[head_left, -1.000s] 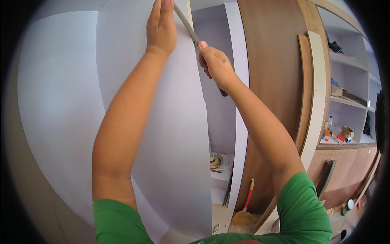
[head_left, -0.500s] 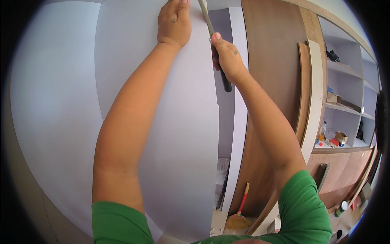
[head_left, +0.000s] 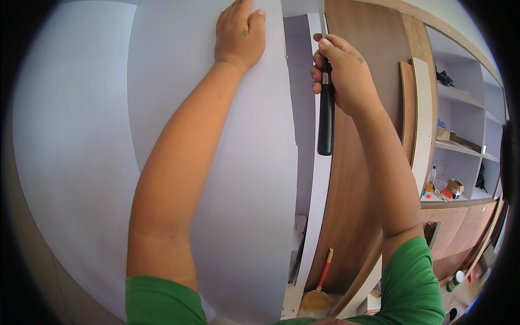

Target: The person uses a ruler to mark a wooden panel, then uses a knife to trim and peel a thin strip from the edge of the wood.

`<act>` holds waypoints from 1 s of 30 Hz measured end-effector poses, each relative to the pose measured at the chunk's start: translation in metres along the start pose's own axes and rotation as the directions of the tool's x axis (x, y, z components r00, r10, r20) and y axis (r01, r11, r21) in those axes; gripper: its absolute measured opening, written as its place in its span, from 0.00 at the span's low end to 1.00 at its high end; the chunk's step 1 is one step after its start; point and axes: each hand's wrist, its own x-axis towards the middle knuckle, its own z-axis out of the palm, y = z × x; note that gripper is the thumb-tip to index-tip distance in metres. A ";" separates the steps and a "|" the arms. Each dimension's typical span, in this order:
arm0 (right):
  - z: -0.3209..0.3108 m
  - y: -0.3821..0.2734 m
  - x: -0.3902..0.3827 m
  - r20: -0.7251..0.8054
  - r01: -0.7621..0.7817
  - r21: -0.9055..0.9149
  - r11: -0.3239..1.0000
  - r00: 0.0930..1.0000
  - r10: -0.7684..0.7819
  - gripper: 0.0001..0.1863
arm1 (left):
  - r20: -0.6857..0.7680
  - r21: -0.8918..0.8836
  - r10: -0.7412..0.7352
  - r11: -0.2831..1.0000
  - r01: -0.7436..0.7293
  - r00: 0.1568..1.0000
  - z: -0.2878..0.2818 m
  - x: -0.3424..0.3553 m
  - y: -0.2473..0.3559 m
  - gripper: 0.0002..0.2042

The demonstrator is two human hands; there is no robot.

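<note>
A large pale white panel (head_left: 238, 179) stands upright in front of me, its right edge rough and chipped. My left hand (head_left: 240, 35) lies against the panel near its top, fingers stretched out and partly cut off by the picture's upper rim. To the right of that edge, my right hand (head_left: 346, 70) is closed around a file with a black handle (head_left: 325, 122). The handle points down, and the thin grey metal part runs up out of view. The file appears apart from the panel edge.
A narrow opening (head_left: 302, 119) runs beside the panel, next to a white upright. Further right are brown boards (head_left: 368, 162), leaning wooden strips (head_left: 420, 114) and shelves (head_left: 457, 143) with boxes and a bottle. A red-handled broom (head_left: 323, 276) stands low behind.
My right hand has moved right and away from the panel edge with the file, which now hangs more upright. My left hand has shifted slightly right and down.
</note>
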 end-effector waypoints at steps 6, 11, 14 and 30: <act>0.025 -0.029 0.021 -0.036 -0.002 0.020 1.000 0.999 0.002 0.25 | 0.047 -0.021 -0.054 0.998 0.055 0.997 -0.009 0.004 0.007 0.24; 0.010 -0.039 0.072 0.002 -0.135 0.080 0.988 0.991 0.135 0.11 | 0.166 -0.097 -0.211 0.969 0.229 0.963 -0.024 -0.021 0.026 0.25; 0.018 -0.056 0.079 -0.055 -0.154 -0.044 0.987 0.987 0.152 0.08 | 0.186 -0.058 -0.106 0.991 0.118 0.977 -0.040 -0.043 0.027 0.25; -0.058 -0.017 -0.043 -0.025 -0.104 -0.454 0.885 0.994 0.104 0.14 | 0.336 0.330 -0.030 0.940 -0.088 0.941 -0.043 -0.050 0.045 0.32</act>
